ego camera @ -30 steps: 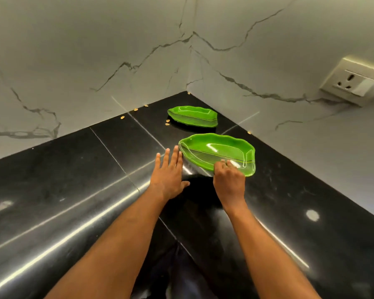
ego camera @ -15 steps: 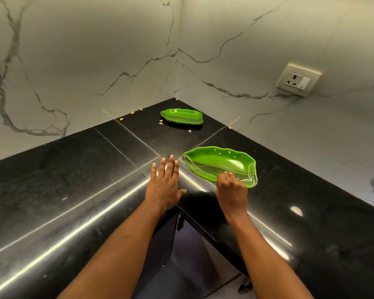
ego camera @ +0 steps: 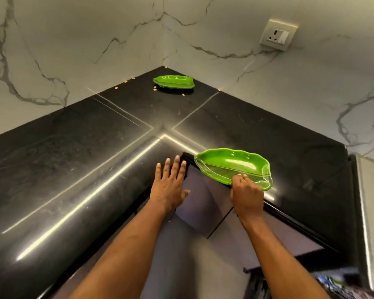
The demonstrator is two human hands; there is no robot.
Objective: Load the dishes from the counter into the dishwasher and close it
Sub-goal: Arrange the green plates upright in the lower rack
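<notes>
Fingers of my right hand clamp the near plate by its rim at the desk edge. Left hand flat, fingers straight and apart, holding nothing. Second plate in far corner.

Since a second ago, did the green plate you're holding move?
Yes. The right hand has pulled the near plate away from the corner plate, toward the person. It now reaches past the counter edge.

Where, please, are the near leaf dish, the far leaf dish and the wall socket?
near leaf dish (ego camera: 230, 165): head view, centre of its green bowl.
far leaf dish (ego camera: 174, 82): head view, middle of its top surface.
wall socket (ego camera: 277, 35): head view, middle of its faceplate.
</notes>
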